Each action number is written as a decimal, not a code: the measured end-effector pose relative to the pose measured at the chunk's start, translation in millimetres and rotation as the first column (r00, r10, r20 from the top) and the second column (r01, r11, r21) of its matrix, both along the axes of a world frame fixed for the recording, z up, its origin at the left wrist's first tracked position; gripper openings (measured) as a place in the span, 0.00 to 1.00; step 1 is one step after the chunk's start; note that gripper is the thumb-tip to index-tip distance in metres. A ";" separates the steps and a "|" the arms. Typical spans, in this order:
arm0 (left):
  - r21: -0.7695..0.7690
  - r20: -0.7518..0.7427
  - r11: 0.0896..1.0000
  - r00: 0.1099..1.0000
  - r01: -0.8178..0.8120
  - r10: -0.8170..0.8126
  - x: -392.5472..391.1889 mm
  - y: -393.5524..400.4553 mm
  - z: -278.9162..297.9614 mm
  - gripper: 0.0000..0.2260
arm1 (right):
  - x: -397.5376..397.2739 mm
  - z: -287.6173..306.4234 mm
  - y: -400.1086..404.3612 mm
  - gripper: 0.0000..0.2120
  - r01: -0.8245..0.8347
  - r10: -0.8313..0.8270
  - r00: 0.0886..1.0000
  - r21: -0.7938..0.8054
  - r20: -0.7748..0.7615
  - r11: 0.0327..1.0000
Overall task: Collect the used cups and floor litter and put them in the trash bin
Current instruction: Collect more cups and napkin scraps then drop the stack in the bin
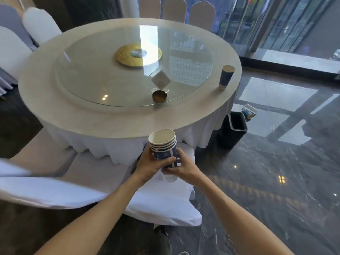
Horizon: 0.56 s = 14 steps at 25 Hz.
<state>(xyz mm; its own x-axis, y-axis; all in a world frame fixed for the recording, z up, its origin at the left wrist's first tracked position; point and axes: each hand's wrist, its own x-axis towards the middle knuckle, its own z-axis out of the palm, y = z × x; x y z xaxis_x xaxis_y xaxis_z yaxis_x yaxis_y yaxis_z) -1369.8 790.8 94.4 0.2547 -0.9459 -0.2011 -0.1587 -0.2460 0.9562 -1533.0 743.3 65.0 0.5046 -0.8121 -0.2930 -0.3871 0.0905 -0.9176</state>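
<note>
A stack of several blue-and-white paper cups (162,144) is held in front of me, just below the round table's near edge. My left hand (150,165) wraps its side and my right hand (184,165) grips its base. One more blue cup (226,76) stands upright on the table's right edge. A black trash bin (232,129) stands on the floor by the table's right side. Beyond the bin, a blue cup (247,113) lies on the floor with white litter (252,108).
The round table (92,115) carries a glass turntable with a brass ashtray (159,96) and a napkin box (160,79). White-covered chairs (110,190) stand right before me and at the left. Glossy dark marble floor (276,181) stretches to the right, with glass walls behind.
</note>
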 end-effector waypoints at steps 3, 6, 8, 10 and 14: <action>0.022 0.036 0.997 0.996 -0.078 0.077 14.6 -12.6 -15.5 0.31 | 8.4 -7.3 -17.7 0.41 -0.115 0.104 0.982 -0.063 -0.159 0.991; 0.065 0.069 0.978 0.978 -0.199 0.195 34.5 -32.1 -43.5 0.34 | 7.0 -24.8 -47.2 0.50 -0.247 0.174 0.886 -0.120 -0.430 0.962; 0.100 0.092 0.972 0.974 -0.215 0.206 45.4 -47.6 -63.6 0.33 | 3.8 -41.6 -71.2 0.49 -0.285 0.149 0.805 -0.155 -0.575 0.946; 0.146 0.107 0.965 0.973 -0.218 0.203 56.0 -63.6 -86.0 0.33 | 6.4 -64.9 -101.6 0.48 -0.324 0.105 0.708 -0.189 -0.698 0.927; 0.212 0.118 0.958 0.979 -0.191 0.169 69.9 -78.3 -130.6 0.36 | 18.5 -121.1 -148.9 0.48 -0.370 0.131 0.602 -0.130 -0.788 0.920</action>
